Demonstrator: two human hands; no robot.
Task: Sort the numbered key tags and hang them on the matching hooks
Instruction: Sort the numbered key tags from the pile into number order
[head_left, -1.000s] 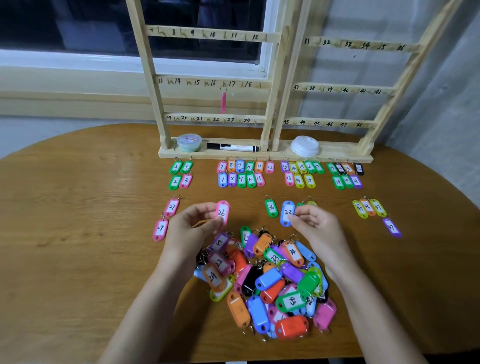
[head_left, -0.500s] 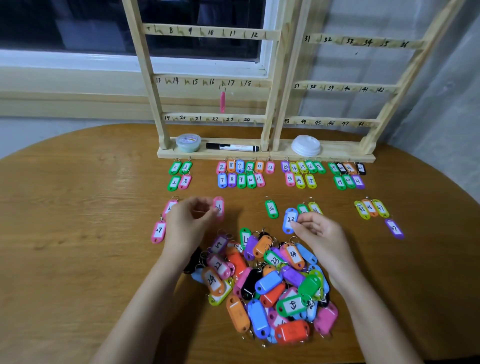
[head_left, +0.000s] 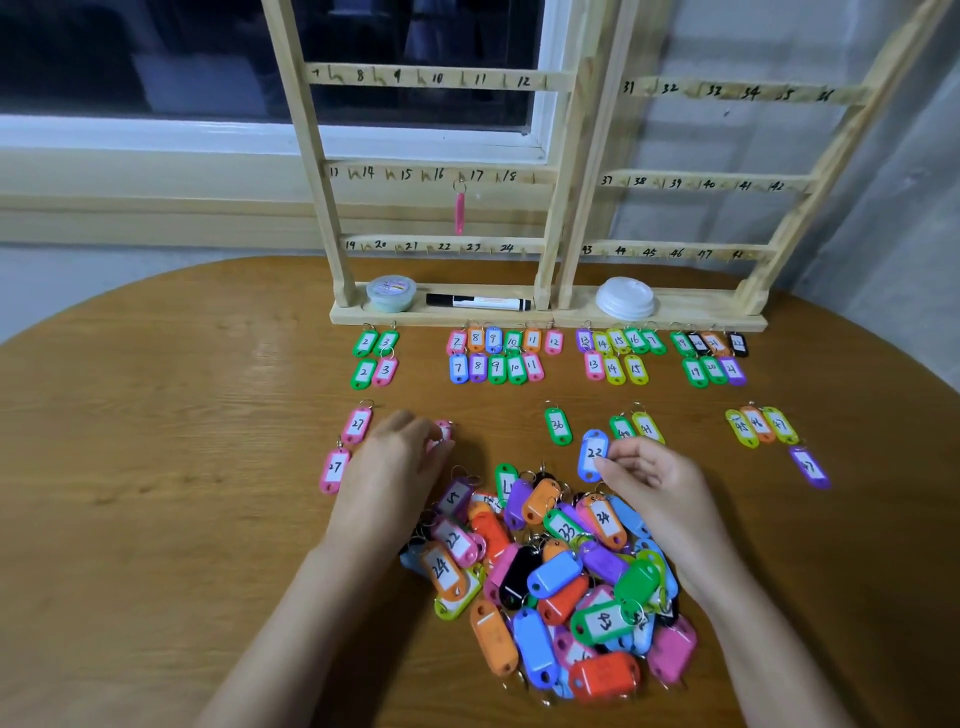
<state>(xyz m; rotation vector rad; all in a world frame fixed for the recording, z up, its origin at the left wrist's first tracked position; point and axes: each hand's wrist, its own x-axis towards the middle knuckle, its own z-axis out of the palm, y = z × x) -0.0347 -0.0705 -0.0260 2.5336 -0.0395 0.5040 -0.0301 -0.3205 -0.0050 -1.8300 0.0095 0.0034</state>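
Above the tag pile (head_left: 561, 577), left hand (head_left: 389, 467) pinches a pink tag (head_left: 442, 430), right hand (head_left: 654, 488) pinches blue tag 22 (head_left: 591, 454)

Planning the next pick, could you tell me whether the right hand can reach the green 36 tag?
Probably yes: the green 36 tag lies alone just beyond the right hand, though that hand pinches the blue 22 tag.

My left hand (head_left: 395, 460) and right hand (head_left: 657, 486), either side of the tag pile (head_left: 550, 582): bare, forearms uncovered throughout.
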